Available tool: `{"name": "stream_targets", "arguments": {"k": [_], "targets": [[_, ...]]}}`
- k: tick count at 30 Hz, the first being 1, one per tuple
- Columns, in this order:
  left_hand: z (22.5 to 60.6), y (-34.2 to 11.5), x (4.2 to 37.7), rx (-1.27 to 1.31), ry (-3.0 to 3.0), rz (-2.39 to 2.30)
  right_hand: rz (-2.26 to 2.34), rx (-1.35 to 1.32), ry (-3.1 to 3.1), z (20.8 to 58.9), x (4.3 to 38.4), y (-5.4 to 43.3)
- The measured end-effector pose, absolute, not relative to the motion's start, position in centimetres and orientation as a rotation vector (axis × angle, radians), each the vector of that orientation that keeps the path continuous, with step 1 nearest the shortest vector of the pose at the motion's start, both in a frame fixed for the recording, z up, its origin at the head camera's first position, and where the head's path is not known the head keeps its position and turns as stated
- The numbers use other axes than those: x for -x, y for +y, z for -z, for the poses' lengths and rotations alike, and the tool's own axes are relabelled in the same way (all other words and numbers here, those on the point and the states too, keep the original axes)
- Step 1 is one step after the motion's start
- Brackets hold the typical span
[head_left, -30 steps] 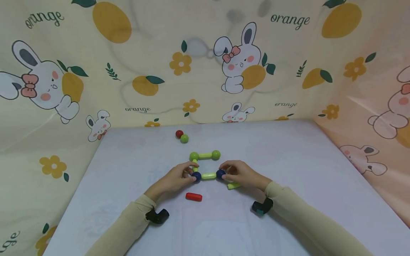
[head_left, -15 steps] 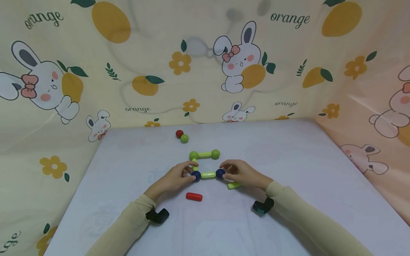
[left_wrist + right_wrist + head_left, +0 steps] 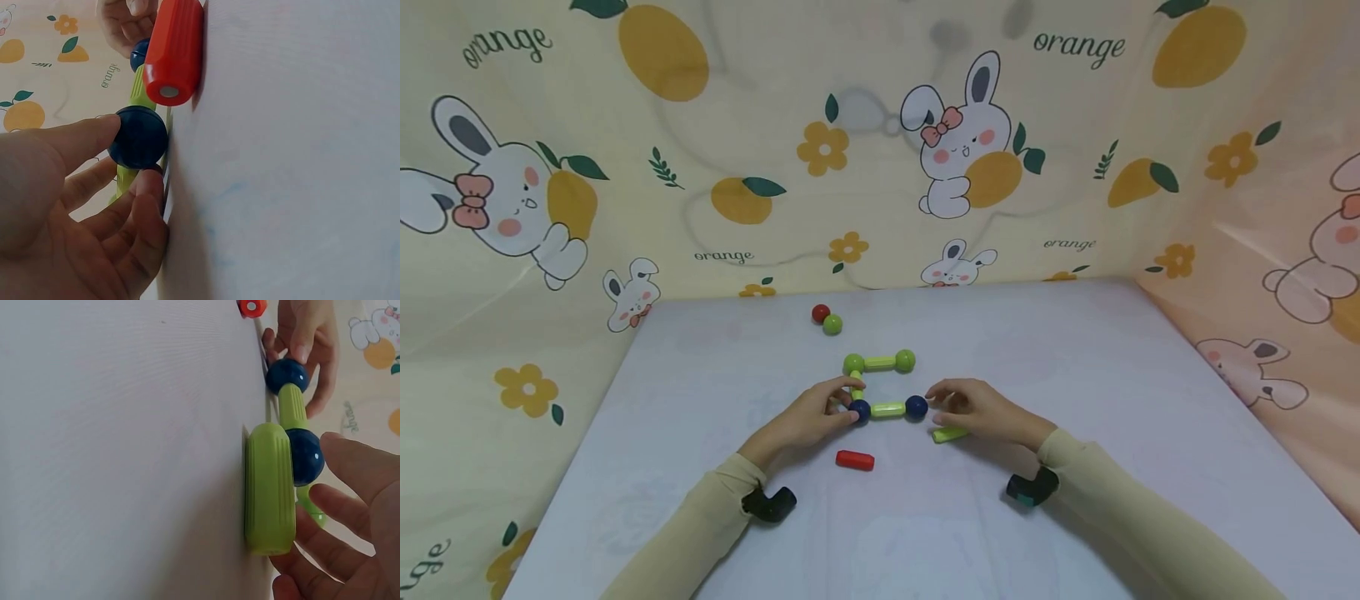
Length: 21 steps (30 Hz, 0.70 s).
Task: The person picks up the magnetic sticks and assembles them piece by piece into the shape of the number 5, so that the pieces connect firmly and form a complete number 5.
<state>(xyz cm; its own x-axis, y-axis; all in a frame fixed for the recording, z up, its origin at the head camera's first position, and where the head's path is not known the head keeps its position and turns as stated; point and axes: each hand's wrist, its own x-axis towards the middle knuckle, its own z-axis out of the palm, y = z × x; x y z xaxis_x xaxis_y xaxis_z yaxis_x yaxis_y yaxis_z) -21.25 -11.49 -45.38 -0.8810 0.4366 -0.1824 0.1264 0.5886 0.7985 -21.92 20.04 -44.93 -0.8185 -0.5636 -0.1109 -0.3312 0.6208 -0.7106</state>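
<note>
My left hand [image 3: 808, 414] pinches the left blue ball [image 3: 139, 137] between thumb and fingers. A green rod [image 3: 888, 410] joins that ball to the right blue ball [image 3: 916, 407]. Another green rod [image 3: 857, 385], partly behind the left fingers, runs back from the left blue ball to a green ball [image 3: 853, 364]. From there a further green rod [image 3: 880, 364] leads to a second green ball [image 3: 906, 361], leaving the figure's right side open. Beside the right blue ball is my right hand [image 3: 988, 412], fingers loosely bent and holding nothing. A loose green rod [image 3: 270, 489] lies by its fingers.
Nearer the front lies a loose red rod [image 3: 855, 460] with a metal disc in its end. Toward the back of the white table [image 3: 1037, 342], a red ball [image 3: 821, 313] and a loose green ball [image 3: 832, 325] sit together. A printed cloth [image 3: 865, 192] stands behind.
The right hand has let go of the right blue ball and drawn slightly to the right. The left hand keeps its pinch, and the joined balls and rods stay in place.
</note>
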Motion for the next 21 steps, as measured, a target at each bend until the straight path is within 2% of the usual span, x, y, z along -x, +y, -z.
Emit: {"name": "stream_targets", "arguments": {"k": [21], "targets": [[45.6, -11.3, 21.3, -0.394, 2.480, -1.179, 1.063, 0.737, 2.527, 45.4, 20.5, 21.7]]}}
